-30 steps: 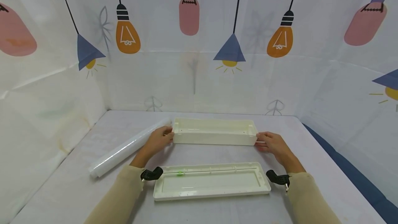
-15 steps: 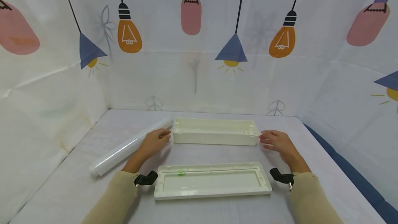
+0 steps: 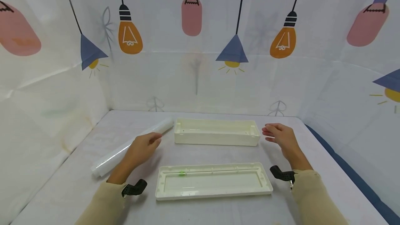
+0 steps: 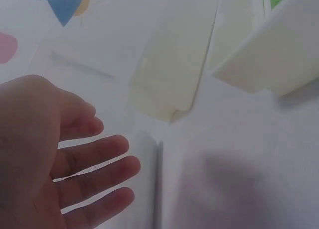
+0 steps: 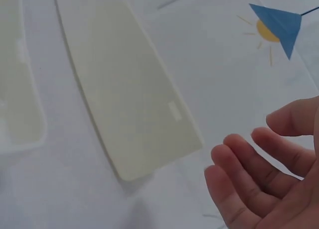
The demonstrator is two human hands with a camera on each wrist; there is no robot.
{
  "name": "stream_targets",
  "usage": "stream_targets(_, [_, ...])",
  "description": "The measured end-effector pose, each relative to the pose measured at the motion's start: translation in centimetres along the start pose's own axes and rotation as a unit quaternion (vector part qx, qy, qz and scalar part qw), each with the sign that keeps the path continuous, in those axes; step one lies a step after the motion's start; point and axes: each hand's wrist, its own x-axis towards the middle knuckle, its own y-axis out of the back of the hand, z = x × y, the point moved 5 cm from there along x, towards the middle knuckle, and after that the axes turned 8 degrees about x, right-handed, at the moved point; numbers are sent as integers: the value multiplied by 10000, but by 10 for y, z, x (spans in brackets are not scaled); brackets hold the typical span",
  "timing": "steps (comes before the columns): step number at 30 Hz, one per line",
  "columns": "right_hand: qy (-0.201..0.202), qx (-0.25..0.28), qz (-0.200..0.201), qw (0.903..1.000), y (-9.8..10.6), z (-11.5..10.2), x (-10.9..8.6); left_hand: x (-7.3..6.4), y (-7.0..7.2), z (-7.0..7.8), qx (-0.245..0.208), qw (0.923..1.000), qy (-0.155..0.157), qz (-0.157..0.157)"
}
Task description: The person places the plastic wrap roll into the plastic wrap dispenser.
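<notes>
A long cream plastic box (image 3: 215, 139), with no lid on it, stands toward the back of the table. Its matching flat lid (image 3: 214, 183) lies inside-up nearer the front, with a thin rod and a small green clip (image 3: 182, 173) along its far side. Over the roll of clear plastic film (image 3: 115, 157) is my left hand (image 3: 142, 150), fingers relaxed and holding nothing. In the left wrist view its fingers overlap the film roll (image 4: 144, 184). My right hand (image 3: 282, 140) hovers just off the box's right end, fingers loosely bent around nothing.
The film roll slants across the left side of the white-covered table (image 3: 237, 214). White sheeting (image 3: 200, 79) printed with lamps encloses the table at the back and sides. Dark blue fabric (image 3: 350, 169) shows beyond the right table edge.
Both hands have come away from the box's ends. My left hand has moved left and toward me, over the film roll; my right has shifted slightly right. Box and lid stay put.
</notes>
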Motion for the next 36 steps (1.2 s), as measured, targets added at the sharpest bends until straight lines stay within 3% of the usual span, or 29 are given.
stream_targets(13, [548, 3, -423, 9976, -16, -13, 0, -25, 34, -17, 773, 9943, -155, 724])
stream_targets(22, [783, -359, -483, 9951, -15, -14, 1, -44, 49, -37, 1141, 9891, -132, 920])
stream_targets(28, [753, -444, -105, 9961, -6, -9, 1, -51, 55, -45, 1277, 9862, -188, 1039])
stream_targets(36, [449, -429, 417, 9972, 3, 5, 3, -51, 53, -58, 1395, 9876, 125, 705])
